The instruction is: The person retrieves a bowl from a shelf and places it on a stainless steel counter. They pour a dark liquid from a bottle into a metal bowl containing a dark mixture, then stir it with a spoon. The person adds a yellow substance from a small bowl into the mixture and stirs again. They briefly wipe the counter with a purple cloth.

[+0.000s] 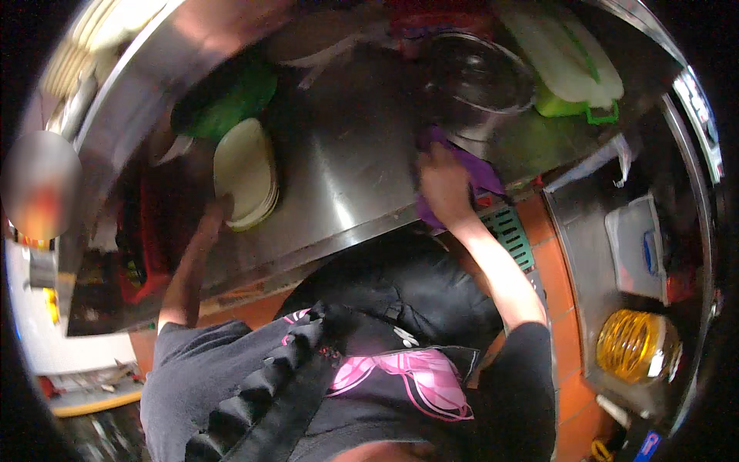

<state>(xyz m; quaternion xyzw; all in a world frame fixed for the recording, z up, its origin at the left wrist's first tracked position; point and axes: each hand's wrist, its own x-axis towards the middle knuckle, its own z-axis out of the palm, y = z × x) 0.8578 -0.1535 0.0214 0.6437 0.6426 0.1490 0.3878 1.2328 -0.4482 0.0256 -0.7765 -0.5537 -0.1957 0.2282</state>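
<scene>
My left hand is at the near left rim of a stack of several pale oval plates on the steel counter. Part of the hand overlaps the rim, and its fingers are dim and mostly hidden. Near the counter's front edge, my right hand grips a bunched purple cloth. The cloth spreads out on both sides of the fist and lies against the steel. A round clear lid or bowl with a shiny rim sits just beyond it.
A green container with a whitish lid stands at the back right. Behind the plates is a blurred green bowl-like object. A red-framed item is at the left. On the right-hand surface are a plastic tub and a yellow-liquid bottle.
</scene>
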